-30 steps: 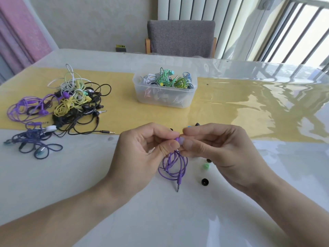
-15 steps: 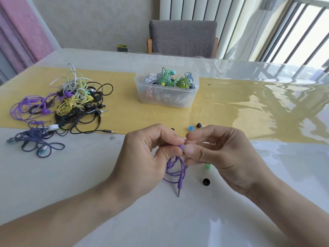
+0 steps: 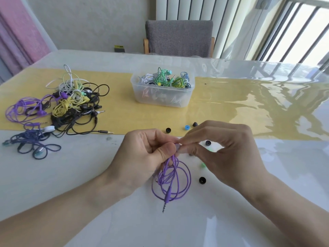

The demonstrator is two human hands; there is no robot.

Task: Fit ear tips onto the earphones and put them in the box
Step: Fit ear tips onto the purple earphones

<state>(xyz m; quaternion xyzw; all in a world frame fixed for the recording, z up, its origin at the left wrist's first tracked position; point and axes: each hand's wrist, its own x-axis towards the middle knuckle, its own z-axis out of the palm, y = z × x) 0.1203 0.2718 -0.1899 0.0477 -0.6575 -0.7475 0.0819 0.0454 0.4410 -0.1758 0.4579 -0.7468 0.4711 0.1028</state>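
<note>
Two hands meet just in front of the clear plastic box (image 3: 162,97), and between them you hide most of what matters: your left hand (image 3: 142,157) curls round the purple earphone (image 3: 171,182), thumb pressed against its bud end, while your right hand (image 3: 224,154) pinches at that same spot with thumb and forefinger. Whatever sits between your fingertips is too blurred and covered to tell as a tip or a bare bud. Its cable hangs in loops below your hands, the plug pointing down at the table (image 3: 71,184). Loose ear tips (image 3: 202,180) lie scattered near your right hand, black, blue and green, some half hidden behind it. Left of the box lies a tangled pile of earphones (image 3: 71,106); the box itself holds more cables. Beyond the box, a small yellow label (image 3: 119,46) carries writing too small to read.
</note>
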